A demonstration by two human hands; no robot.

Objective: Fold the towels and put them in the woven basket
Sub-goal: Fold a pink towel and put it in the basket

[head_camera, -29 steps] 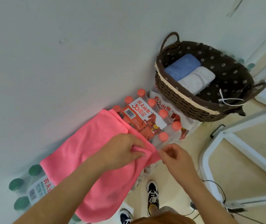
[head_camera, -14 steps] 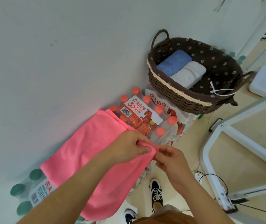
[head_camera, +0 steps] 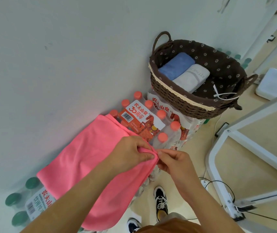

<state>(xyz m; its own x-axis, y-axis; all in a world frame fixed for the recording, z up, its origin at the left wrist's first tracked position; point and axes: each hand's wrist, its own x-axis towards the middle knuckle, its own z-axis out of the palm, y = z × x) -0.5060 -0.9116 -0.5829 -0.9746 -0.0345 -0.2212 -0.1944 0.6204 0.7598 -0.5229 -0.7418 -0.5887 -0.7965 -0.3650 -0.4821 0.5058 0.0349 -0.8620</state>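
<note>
Left grip (head_camera: 131, 155) curled, pinching corner of pink towel (head_camera: 87, 158); right grip (head_camera: 173, 163) pinches same corner. Soft fleecy towel drapes over shrink-wrapped green-capped bottles (head_camera: 14, 199) and red-capped bottles (head_camera: 139, 115). Oval woven basket (head_camera: 181, 98), brown flowered lining, holds 2 folded towels, touching: blue towel (head_camera: 176, 66), white towel (head_camera: 191, 76).

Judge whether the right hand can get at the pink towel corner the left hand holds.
Probably yes: the right hand sits right beside that corner of the pink towel, pinched by the left hand, nothing between them. Whether it grips yet is unclear.
</note>
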